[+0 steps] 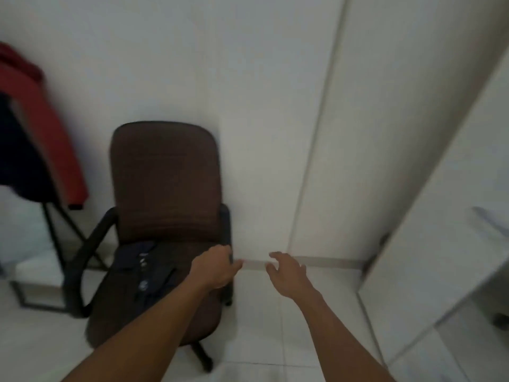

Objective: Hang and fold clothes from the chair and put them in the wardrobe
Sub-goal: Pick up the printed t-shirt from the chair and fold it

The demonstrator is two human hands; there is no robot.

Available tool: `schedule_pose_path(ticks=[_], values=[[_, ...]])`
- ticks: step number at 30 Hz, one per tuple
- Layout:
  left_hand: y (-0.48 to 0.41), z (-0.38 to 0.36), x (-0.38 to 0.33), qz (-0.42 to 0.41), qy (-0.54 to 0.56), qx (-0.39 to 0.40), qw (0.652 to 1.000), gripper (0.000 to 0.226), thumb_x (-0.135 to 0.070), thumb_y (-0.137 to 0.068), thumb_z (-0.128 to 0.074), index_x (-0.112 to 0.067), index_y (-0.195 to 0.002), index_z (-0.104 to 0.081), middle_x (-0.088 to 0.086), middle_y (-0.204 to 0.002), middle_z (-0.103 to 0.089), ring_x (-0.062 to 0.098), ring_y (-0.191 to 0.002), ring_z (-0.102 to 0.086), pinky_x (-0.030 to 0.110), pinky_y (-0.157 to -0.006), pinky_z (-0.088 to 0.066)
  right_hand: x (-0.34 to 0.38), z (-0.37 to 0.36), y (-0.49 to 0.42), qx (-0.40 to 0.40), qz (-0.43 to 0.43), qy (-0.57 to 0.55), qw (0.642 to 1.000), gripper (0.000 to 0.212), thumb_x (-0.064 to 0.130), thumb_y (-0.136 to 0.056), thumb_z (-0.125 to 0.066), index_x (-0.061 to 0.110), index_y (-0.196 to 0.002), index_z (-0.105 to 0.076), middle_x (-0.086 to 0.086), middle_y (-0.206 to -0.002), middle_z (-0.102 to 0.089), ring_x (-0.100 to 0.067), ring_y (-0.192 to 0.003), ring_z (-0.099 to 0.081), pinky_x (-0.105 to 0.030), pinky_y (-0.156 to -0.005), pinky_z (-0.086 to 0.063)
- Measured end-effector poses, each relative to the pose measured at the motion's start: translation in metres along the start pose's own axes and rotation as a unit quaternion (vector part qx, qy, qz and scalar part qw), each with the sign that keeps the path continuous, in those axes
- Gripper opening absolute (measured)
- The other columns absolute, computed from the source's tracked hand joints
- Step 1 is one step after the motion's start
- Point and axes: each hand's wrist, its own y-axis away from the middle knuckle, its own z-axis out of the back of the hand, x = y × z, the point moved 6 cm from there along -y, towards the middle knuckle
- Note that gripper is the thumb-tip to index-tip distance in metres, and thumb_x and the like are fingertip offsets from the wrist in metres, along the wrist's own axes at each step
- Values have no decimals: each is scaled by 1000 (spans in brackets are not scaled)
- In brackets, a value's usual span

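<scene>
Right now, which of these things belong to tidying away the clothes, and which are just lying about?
Part of the job: dark navy garment crumpled on the seat; brown fabric office chair with black armrests; tall white wardrobe door; left hand; right hand.
Just lying about: red padded board on black legs; dark cloth draped over it.

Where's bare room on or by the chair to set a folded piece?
Free: the chair seat's front, nearer than the dark garment; floor tiles between it and the wardrobe door. Crowded: the seat's back, under the garment.
</scene>
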Motion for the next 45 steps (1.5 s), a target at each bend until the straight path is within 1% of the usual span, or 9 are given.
schedule_pose_path(ticks=[9, 14, 19, 24, 31, 34, 36, 41, 45], values=[[-42, 18, 215, 203, 34, 36, 978, 62, -63, -95, -41, -19, -138, -50, 4, -138, -55, 25, -121, -55, 42, -99, -47, 147, -139, -152, 155, 105, 19, 982, 46, 46, -102, -41, 27, -144, -44, 1, -151, -43, -23, -140, -39, -54, -120, -18], [-53, 16, 292, 277, 84, 21, 957, 55, -65, -89, -48, -18, -113, -61, 7, -118, -63, 28, -111, -60, 40, -91, -49, 191, -193, -205, 217, 121, 33, 968, 47, 42, -103, -41, 24, -146, -42, -1, -153, -41, -25, -144, -33, -62, -118, -7], [-75, 10, 344, 315, 114, 33, 942, 61, -60, -93, -49, -12, -129, -57, 8, -132, -58, 28, -121, -55, 36, -94, -44, 220, -241, -247, 266, 118, 36, 956, 45, 40, -103, -44, 23, -145, -44, -2, -149, -46, -27, -140, -38, -60, -119, -13], [-133, 1, 396, 301, 143, 58, 941, 60, -66, -85, -48, -17, -119, -60, 3, -121, -63, 27, -111, -60, 39, -94, -48, 234, -290, -294, 297, 97, 8, 950, 47, 34, -102, -48, 15, -145, -45, -9, -149, -47, -26, -137, -43, -41, -113, -36], [-255, -36, 491, 250, 144, 128, 949, 42, -46, -94, -53, -16, -122, -58, 6, -116, -63, 27, -109, -61, 37, -92, -49, 244, -387, -384, 322, 11, 20, 946, 46, 33, -102, -46, 15, -144, -46, -12, -143, -53, -27, -129, -51, -36, -105, -43], [-308, -62, 529, 227, 138, 164, 950, 42, -40, -92, -56, -20, -129, -55, 8, -126, -59, 30, -113, -60, 44, -94, -50, 251, -433, -418, 333, -26, 12, 943, 44, 29, -102, -46, 14, -144, -47, -15, -135, -60, -27, -120, -58, -32, -97, -45], [-337, -78, 548, 204, 120, 185, 954, 47, -36, -92, -57, -21, -136, -52, 8, -136, -54, 31, -118, -57, 47, -96, -49, 252, -459, -436, 334, -54, 3, 941, 44, 28, -103, -44, 15, -145, -46, -13, -141, -55, -26, -126, -54, -27, -98, -41], [-379, -123, 579, 118, 73, 238, 961, 46, -28, -98, -51, -21, -144, -44, 3, -151, -42, 27, -130, -50, 42, -102, -45, 248, -515, -468, 358, -71, 16, 931, 44, 23, -104, -42, 17, -148, -42, -13, -146, -50, -27, -130, -52, -32, -102, -41], [-395, -157, 598, 51, 20, 288, 956, 51, -26, -99, -50, -25, -149, -39, -4, -165, -9, 27, -147, -25, 47, -112, -37, 245, -554, -489, 353, -59, 3, 934, 42, 19, -103, -42, 17, -145, -46, -11, -153, -41, -24, -137, -44, -29, -109, -34]])
